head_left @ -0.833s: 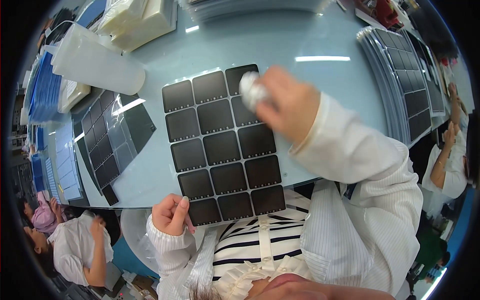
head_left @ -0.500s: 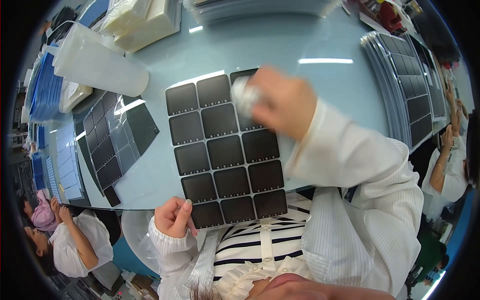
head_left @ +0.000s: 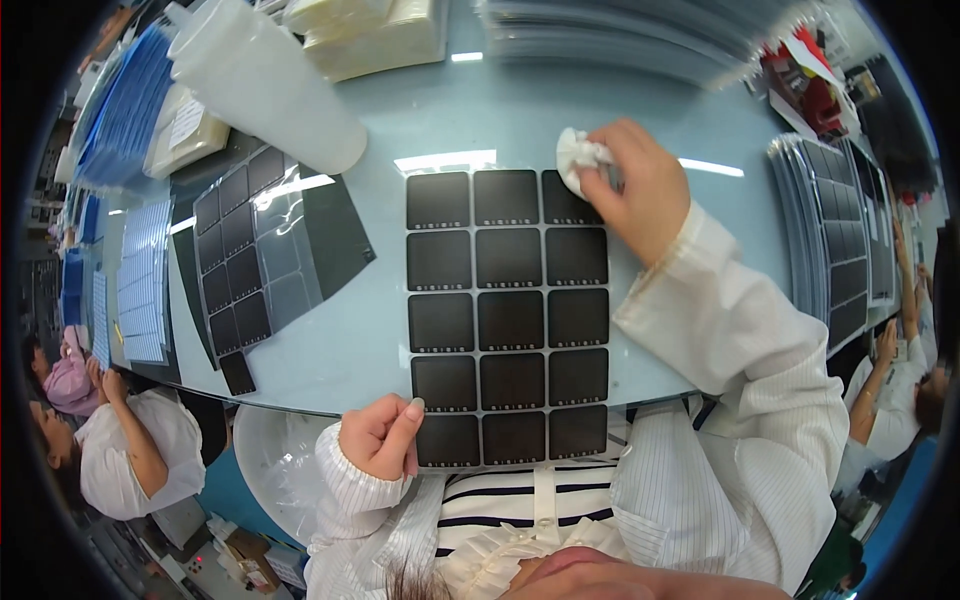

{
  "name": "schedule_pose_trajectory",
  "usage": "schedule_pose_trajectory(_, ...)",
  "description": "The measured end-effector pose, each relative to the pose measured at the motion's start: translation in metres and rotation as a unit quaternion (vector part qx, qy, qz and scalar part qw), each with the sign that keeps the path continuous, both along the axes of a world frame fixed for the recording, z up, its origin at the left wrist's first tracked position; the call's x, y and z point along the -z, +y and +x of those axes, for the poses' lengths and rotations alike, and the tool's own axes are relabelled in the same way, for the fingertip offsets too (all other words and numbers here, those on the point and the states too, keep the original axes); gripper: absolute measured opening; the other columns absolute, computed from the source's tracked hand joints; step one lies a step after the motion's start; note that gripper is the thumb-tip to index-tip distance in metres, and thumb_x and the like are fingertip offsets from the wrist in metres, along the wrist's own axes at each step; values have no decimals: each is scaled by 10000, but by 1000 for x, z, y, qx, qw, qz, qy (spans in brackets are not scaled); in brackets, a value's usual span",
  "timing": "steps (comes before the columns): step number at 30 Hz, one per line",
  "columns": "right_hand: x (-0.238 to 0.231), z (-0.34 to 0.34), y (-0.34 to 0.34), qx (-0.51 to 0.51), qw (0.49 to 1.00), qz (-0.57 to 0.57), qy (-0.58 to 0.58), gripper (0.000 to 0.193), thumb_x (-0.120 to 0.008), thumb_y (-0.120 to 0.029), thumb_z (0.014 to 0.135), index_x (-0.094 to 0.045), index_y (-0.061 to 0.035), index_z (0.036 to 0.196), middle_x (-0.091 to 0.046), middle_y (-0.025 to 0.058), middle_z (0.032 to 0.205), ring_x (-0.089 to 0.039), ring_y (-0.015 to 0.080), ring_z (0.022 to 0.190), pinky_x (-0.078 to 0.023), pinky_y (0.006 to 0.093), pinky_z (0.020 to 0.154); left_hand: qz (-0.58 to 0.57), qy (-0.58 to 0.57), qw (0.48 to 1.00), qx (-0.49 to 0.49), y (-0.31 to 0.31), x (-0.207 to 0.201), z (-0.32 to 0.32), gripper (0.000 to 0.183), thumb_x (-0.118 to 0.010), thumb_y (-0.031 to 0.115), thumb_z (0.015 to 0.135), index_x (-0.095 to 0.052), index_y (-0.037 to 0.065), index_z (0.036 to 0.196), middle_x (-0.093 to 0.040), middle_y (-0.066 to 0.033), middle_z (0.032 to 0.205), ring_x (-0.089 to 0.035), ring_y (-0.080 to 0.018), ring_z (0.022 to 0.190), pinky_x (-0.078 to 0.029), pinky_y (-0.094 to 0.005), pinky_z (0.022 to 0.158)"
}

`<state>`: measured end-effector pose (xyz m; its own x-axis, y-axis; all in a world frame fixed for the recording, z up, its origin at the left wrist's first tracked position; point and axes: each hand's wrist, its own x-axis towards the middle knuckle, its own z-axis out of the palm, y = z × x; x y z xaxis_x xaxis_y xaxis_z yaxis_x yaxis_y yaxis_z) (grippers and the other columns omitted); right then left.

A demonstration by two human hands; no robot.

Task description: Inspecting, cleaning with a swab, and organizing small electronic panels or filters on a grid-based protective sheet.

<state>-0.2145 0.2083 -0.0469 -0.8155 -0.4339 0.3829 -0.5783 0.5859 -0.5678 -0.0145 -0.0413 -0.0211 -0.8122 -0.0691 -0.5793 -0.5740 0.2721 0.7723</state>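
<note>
On the far left of the pale blue worktop (head_left: 400,130) a second dark sheet (head_left: 265,250) lies partly under a translucent squeeze bottle (head_left: 265,85); it carries two columns of black squares beside a bare glossy area, and one loose square (head_left: 237,372) lies at its near corner. Nearer the middle, the left hand (head_left: 380,437) pinches the near left corner of the main black sheet (head_left: 508,320), thumb on top and fingers curled beneath, in the same grip as in the earlier views, so the sheet stays anchored at the worktop's near edge. That sheet holds fifteen black squares, three across and five deep. Over the last moments the right hand (head_left: 640,185) has moved slightly toward the far right corner of the sheet, its fingers pressed together around one small white wad of cloth (head_left: 578,158) that rests on the far right square; the wiping appears to have reached the sheet's far edge. To the right, one stack of similar sheets (head_left: 830,240) lies fanned, and another stack (head_left: 620,35) sits along the far edge.
</note>
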Motion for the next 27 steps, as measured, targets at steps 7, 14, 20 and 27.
schedule_pose_trajectory(7,-18,60,-48,-315,942,110,28,253,-648,-91,604,-550,-68,836,-515,80,749,-549,228,499,-457,329,431,-4,22,1000,22,-3,2,0,320,-502,166,912,-495,18,628,-464,-1,398,-444,-68,312,-300,-209,319)
schedule_pose_trajectory(14,0,-8,-69,-48,998,42,-6,251,-621,-98,691,-542,-42,922,-555,145,795,-579,325,652,-477,378,559,-17,29,999,21,-1,4,1,304,-531,146,900,-516,15,626,-466,1,382,-469,-54,333,-308,-204,336)
schedule_pose_trajectory(20,7,-31,-99,-103,994,7,38,214,-636,-125,705,-559,-51,889,-561,149,791,-585,320,662,-479,390,579,-8,19,1000,13,-4,5,3,327,-509,161,912,-508,9,622,-474,-12,399,-476,-70,337,-335,-217,338)
schedule_pose_trajectory(27,-10,51,-92,-329,942,69,-3,263,-661,-135,678,-527,-62,893,-518,102,760,-572,309,588,-477,366,495,-34,71,997,24,-3,4,1,342,-497,161,919,-497,5,614,-470,-18,409,-484,-76,346,-346,-219,338)
